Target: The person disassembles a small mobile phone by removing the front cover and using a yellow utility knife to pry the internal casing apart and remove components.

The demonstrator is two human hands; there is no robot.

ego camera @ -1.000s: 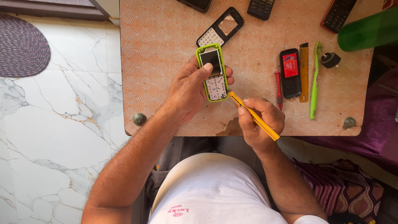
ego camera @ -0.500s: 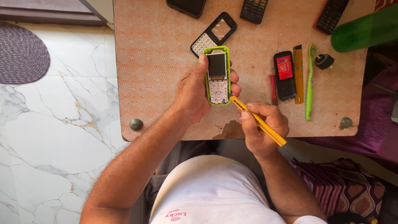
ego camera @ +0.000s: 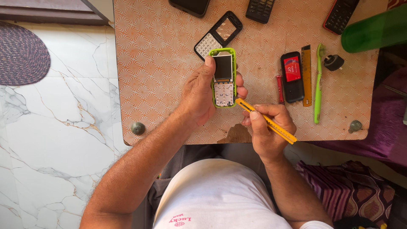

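White marble flooring ran along one side of the small counter (ego camera: 161,85) with its orange patterned top, and you sat at its near edge looking straight down. Your left hand (ego camera: 201,95) was closed around the green-framed mobile phone with its front cover off (ego camera: 223,77), thumb along one side, fingers wrapped behind, holding it just above the counter. The phone's long axis pointed away from you, screen at the far end, bare keypad board at the near end. Your right hand (ego camera: 269,131) was closed on a slim yellow utility knife (ego camera: 266,121), gripped like a pen. The knife lay on a slant, its tip up and to the left, touching or almost touching the phone's near right corner; I could not tell which. So the phone sat up and to the left of your right hand, the tool tip already at its edge.

Just beyond the phone lay a black front cover with a pale keypad (ego camera: 218,35). To the right lay a black phone with a red label (ego camera: 292,76), a small red stick (ego camera: 279,88), a yellow ruler (ego camera: 306,74) and a green toothbrush (ego camera: 318,82), side by side.
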